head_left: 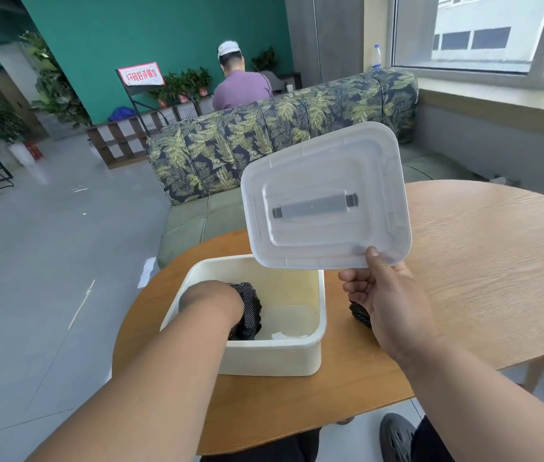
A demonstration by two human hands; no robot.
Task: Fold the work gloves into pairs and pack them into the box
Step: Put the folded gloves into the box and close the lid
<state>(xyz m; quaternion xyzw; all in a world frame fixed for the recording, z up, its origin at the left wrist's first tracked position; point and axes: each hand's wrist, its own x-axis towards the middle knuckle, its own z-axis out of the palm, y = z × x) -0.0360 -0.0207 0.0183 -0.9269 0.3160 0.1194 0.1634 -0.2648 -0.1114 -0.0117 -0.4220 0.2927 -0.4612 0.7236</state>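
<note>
Head view shows one white box (274, 358) on the wooden surface (484, 261). Left hand (212, 303) reaches inside it, grasping one black dotted glove bundle (250, 311). Right hand (387, 301) pinches one translucent lid (325, 195), raised above. A second bundle (359, 313) lies beside the box.

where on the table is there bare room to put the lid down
Bare wood lies right of the right hand, across the wide far-right stretch of table toward the window side. A narrower bare strip runs along the near edge in front of the box. Crowded: the box, with the left hand inside on gloves, and a glove bundle beside it.
</note>
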